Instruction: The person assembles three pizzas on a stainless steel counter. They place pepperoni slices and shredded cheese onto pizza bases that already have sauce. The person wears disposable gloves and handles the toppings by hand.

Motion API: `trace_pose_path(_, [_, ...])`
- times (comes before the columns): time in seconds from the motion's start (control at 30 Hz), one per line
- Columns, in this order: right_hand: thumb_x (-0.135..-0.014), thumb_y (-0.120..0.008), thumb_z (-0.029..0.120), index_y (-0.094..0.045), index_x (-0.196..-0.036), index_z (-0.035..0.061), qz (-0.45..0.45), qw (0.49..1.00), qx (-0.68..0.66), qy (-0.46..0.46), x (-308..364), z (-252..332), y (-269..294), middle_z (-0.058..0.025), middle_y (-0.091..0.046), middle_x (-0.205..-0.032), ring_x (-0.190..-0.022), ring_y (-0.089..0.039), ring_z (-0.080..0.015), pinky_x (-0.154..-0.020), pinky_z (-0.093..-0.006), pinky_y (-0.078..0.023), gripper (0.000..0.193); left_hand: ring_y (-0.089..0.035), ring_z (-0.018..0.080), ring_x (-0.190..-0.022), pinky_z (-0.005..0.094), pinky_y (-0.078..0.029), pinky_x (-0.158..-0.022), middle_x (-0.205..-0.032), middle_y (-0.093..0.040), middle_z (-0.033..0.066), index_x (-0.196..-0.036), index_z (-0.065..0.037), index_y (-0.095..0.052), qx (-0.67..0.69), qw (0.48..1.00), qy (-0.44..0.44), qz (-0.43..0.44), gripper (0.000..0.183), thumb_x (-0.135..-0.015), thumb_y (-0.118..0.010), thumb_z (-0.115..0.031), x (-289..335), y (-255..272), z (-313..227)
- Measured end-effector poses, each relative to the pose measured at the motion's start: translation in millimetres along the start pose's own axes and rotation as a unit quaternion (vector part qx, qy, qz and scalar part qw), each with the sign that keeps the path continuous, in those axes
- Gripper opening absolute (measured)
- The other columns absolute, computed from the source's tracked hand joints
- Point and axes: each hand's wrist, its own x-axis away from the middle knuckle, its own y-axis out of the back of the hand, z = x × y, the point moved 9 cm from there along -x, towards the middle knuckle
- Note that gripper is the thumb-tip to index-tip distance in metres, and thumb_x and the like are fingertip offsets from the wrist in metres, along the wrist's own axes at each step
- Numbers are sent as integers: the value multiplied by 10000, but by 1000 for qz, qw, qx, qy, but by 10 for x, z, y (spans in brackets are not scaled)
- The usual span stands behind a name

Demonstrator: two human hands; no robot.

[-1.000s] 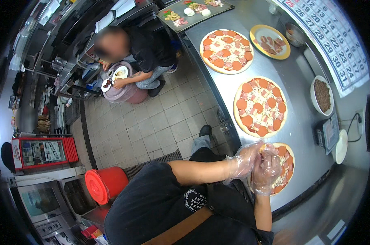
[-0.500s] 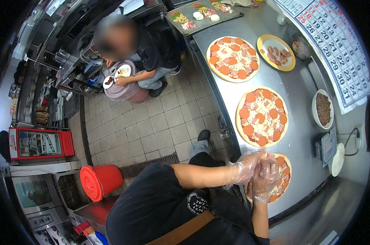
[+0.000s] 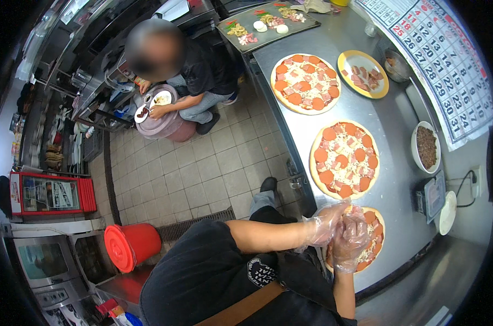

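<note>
Both my hands wear clear plastic gloves and are close together over the nearest pizza (image 3: pixel 374 233), which they partly cover. My left hand (image 3: pixel 322 224) is curled, its fingers against my right hand. Fingers bent inward, my right hand (image 3: pixel 351 239) is closed beside it; what either one holds is hidden. Pepperoni slices, pinkish ham pieces and shredded cheese top this pizza. Farther along the steel table (image 3: pixel 398 190) lie a middle pizza (image 3: pixel 344 160) and a far pizza (image 3: pixel 306 84) with the same toppings. Beside the far one, a yellow-rimmed plate (image 3: pixel 385 89) holds ham pieces.
A bowl of brown crumbly topping (image 3: pixel 426 146), a scale (image 3: pixel 432 195) and a white lid-like disc (image 3: pixel 447 213) line the wall side. At the far end is a tray of ingredients (image 3: pixel 246 43). Left, a co-worker (image 3: pixel 203 70) crouches by a lidded bin (image 3: pixel 170 127). A red bucket (image 3: pixel 132 244) stands behind.
The whole view has shifted slightly, so the table and pizzas sit a little farther left. My hands stay together over the nearest pizza with little visible change.
</note>
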Motion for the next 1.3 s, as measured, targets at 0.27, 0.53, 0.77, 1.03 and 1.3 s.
trace_pose_path(0.27, [-873,-781,8,-709,-1058,29,-12,1000,-16,8,16,-5,30,-178,-715,-1052,-956,-700,-402,-939,-549,-574,200,-697,238,-1187,381,-543,-1097,-1280,-729,171,-1364,38,-611,25,1000,-7,-8,492,-1154,-522,-399,21,-31,-50])
trace_pose_path(0.53, [-882,-801,24,-712,-1036,22,-18,999,-21,-15,48,-55,80,-172,-728,-998,-924,-708,-397,-870,-514,-575,178,-685,236,-1206,399,-548,-1096,-1328,-689,154,-1407,7,-582,6,1000,16,-12,482,-1151,-530,-398,13,-23,-9])
trace_pose_path(0.77, [-893,-795,22,-702,-1054,14,-18,999,-43,-11,98,-92,84,-206,-742,-1076,-1012,-722,-424,-864,-517,-570,186,-688,251,-1196,406,-532,-1110,-1306,-711,172,-1353,5,-643,8,999,36,-13,468,-1159,-500,-396,70,-84,-6])
trace_pose_path(1.03, [-910,-745,-8,-705,-1015,3,8,994,-76,-80,152,-166,116,-218,-747,-1124,-1042,-728,-428,-931,-522,-577,113,-651,234,-1188,411,-515,-1079,-1280,-687,136,-1357,-25,-607,-22,999,31,-22,516,-1123,-545,-482,-2,25,73])
trace_pose_path(1.3, [-943,-769,17,-695,-965,-9,-59,961,-147,-227,338,-538,484,-132,-685,-886,-800,-657,-258,-749,-384,-530,82,-637,241,-1315,380,-483,-1099,-1224,-696,86,-1309,-60,-612,-21,1000,23,-5,504,-1149,-472,-517,31,-39,1])
